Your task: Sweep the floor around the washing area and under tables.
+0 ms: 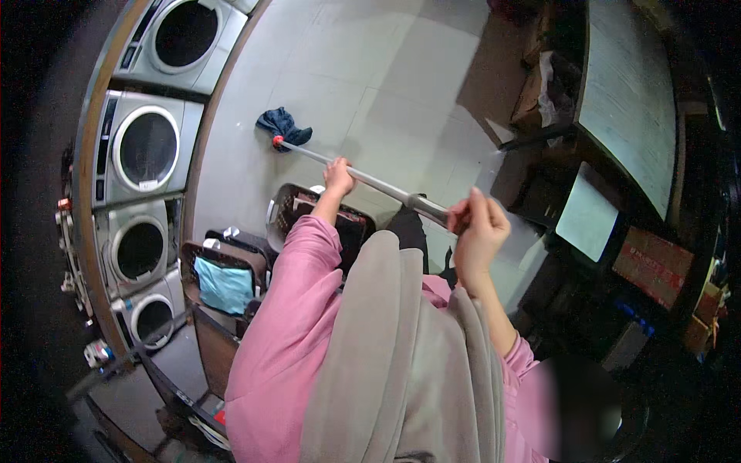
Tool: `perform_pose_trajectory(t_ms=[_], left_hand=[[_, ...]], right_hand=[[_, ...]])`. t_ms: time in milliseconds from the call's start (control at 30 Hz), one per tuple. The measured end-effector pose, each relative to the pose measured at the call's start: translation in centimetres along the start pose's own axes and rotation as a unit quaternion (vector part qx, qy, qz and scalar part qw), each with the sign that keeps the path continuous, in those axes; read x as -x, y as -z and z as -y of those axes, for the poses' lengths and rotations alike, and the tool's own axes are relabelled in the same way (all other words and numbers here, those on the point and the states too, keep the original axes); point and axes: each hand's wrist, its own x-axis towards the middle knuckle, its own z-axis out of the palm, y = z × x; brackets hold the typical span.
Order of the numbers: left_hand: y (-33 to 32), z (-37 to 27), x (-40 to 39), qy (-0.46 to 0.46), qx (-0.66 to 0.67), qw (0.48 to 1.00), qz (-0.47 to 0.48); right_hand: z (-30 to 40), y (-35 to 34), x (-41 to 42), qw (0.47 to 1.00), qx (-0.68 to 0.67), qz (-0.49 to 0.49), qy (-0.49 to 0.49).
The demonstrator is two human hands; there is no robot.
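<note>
My left hand (340, 177) grips the grey pole of a mop (379, 184) partway along its length. At the pole's upper end, my right hand (479, 234) has its fingers curled around the dark grip, slightly blurred, with the thumb raised. The pole slants down away from me to the left. A red joint (278, 140) links it to a dark blue cloth mop head (283, 124), which lies bunched on the pale tiled floor (330, 63).
Front-loading machines (146, 147) line the left side. Laundry baskets stand close by: one (279, 211) below my left forearm, another (194, 289) holding light blue cloth (224, 285). To the right are a table (628, 98), a white-topped stool (587, 211) and a cardboard box (653, 266).
</note>
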Motion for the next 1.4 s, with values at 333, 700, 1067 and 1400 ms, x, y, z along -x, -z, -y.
perform_pose_trajectory(t_ms=[333, 700, 1067, 1400], left_hand=[[-5.7, -22.5, 26.7, -0.309, 0.17, 0.929, 0.112], [-3.5, -38.2, 47.8, -0.602, 0.178, 0.681, 0.377], [-6.3, -22.1, 30.1, -0.438, 0.154, 0.861, 0.208], [4.5, 5.2, 13.4, -0.129, 0.003, 0.991, -0.043]], right_hand=[[14.8, 28.5, 13.3, 0.929, 0.174, -0.255, 0.204], [28.8, 37.3, 34.9, 0.706, 0.198, -0.44, 0.518], [15.1, 28.1, 21.1, 0.874, 0.058, -0.371, 0.31], [-2.3, 4.7, 12.9, 0.996, -0.064, -0.005, 0.058]])
